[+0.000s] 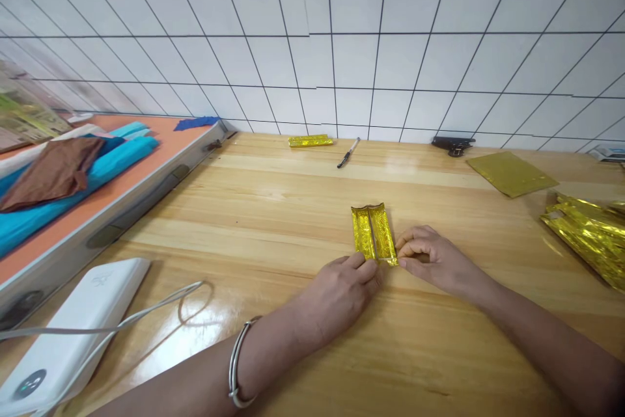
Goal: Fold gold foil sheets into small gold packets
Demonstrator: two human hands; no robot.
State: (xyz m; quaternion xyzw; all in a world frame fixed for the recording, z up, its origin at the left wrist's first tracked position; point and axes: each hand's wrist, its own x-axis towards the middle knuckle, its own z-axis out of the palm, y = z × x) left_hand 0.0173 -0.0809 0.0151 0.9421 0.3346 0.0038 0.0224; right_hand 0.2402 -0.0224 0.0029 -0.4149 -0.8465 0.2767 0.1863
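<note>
On the wooden table lies a small piece of shiny gold foil paper (362, 235), its two sides folded in so that they meet along a middle seam. Its far edge curls up a little. My left hand (344, 293), with a silver bangle at the wrist, has its curled fingers pressed on the near left edge and covers that part. At the near right corner, the thumb and fingertips of my right hand (437, 262) pinch the foil's edge.
By the tiled wall are a folded gold strip (310, 141), a pen (348, 153) and a black clip-like object (454, 145). A flat gold sheet (512, 174) and crinkled foil (590, 235) lie right. A white power bank (81, 326) with cables and a raised orange surface (170, 134) stand left.
</note>
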